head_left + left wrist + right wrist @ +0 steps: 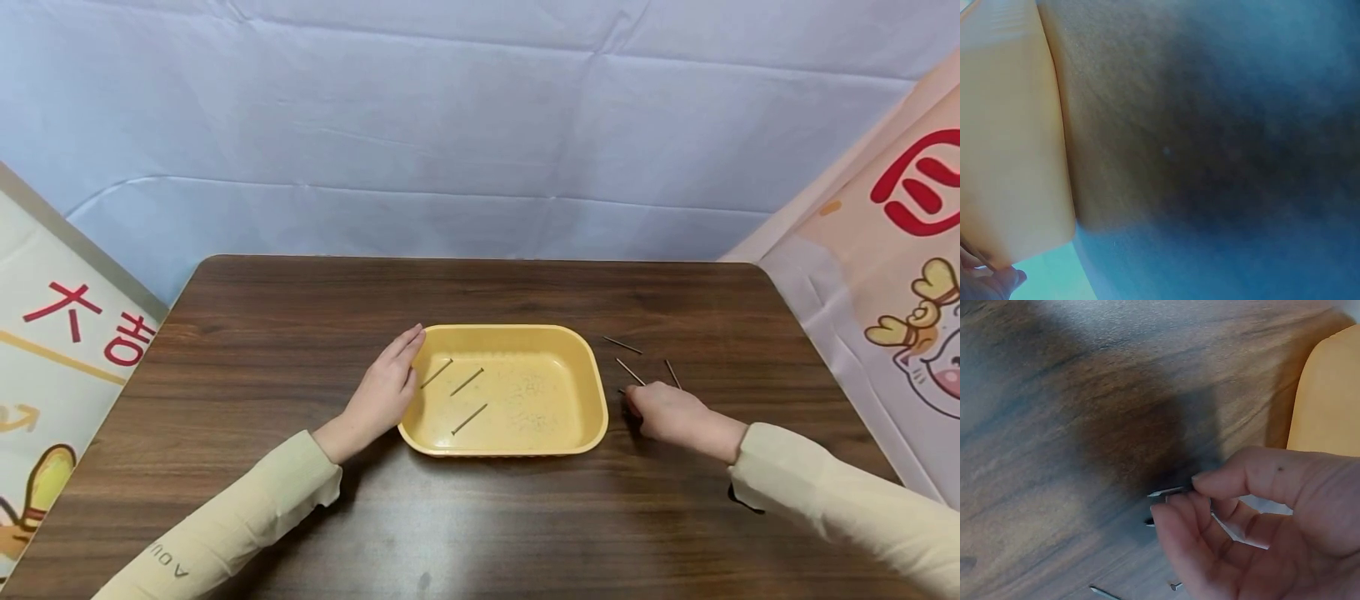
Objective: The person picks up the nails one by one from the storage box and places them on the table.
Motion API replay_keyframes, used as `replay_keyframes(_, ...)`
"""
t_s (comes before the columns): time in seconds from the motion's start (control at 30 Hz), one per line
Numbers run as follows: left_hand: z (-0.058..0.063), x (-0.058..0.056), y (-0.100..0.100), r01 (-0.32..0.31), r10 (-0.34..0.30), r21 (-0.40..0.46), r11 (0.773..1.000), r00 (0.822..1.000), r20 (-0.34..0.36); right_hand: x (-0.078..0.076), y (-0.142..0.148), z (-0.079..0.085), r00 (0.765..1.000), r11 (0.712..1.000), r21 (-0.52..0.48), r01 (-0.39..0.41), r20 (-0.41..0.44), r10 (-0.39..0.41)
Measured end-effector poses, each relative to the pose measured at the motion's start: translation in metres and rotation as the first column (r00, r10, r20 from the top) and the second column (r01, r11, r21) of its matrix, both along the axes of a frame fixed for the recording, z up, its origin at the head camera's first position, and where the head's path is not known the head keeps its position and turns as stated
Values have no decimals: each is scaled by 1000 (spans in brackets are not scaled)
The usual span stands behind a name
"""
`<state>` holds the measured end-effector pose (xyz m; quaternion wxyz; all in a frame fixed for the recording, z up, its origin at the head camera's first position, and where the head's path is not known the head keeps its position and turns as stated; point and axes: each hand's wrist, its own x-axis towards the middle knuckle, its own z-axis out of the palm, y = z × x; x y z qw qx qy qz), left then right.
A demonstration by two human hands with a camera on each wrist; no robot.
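Note:
A shallow yellow plastic tray (555, 335) stands on the table, with three nails inside, among them one nail (469, 419) near the front. My left hand (378, 398) holds the tray's left side; in the left wrist view its fingers (999, 282) are at the tray's edge. To the right of the tray, my right hand (671, 418) is low over the table. Its thumb and fingers pinch a nail (1165, 492), whose pointed end sticks out past the fingertips. A second nail tip (1150, 522) shows just beside the fingers, most of it hidden.
More nails lie on the table around the right hand: one nail (622, 344) behind it, another nail (672, 374) right behind the knuckles, and one (630, 372) by the fingers. The brown wooden table (480, 533) meets a pale cloth backdrop (420, 150) at the back.

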<state>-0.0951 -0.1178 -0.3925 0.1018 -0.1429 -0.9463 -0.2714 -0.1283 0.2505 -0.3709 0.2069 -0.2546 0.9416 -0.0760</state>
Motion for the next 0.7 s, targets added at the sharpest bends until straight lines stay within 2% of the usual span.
replay_keyframes(0.3, 4, 2, 1, -3, 3, -5, 1000, 1000, 5, 1, 1, 4, 999, 1000, 22, 5, -47, -4)
replay_keyframes(0.7, 5, 3, 1, -7, 7, -13, 1000, 1000, 2, -7, -4, 27, 999, 996, 90, 15, 30, -17)
